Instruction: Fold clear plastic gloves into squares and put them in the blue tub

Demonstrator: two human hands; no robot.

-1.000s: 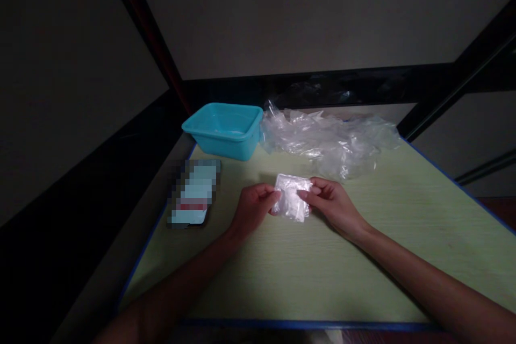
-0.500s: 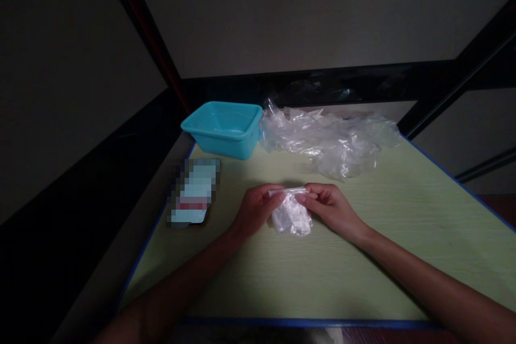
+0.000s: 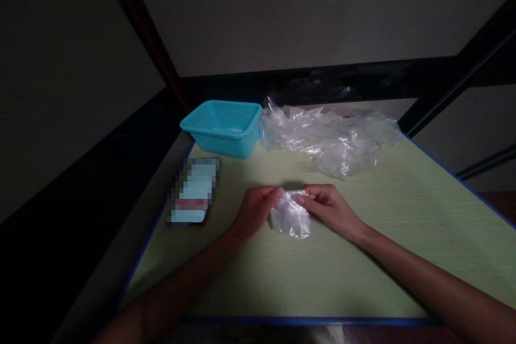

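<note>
A small clear plastic bag [image 3: 291, 217] hangs between my two hands over the middle of the table. My left hand [image 3: 257, 208] pinches its upper left corner between thumb and fingers. At the upper right corner, my right hand [image 3: 328, 205] grips it the same way, thumb on the near side. The bag's lower part droops toward me, creased and shiny. Whether anything lies inside it I cannot make out.
A turquoise plastic basin [image 3: 226, 144] stands at the back left of the pale green table [image 3: 306, 285], which has a blue edge. Beside it spreads a heap of crumpled clear plastic bags [image 3: 334, 140]. A phone with a blurred screen [image 3: 195, 191] lies at the left edge.
The bag's top edge, stretched straight before, now looks slacker and its lower part has shifted slightly. My left thumb has moved up a little. Both hands keep their hold.
</note>
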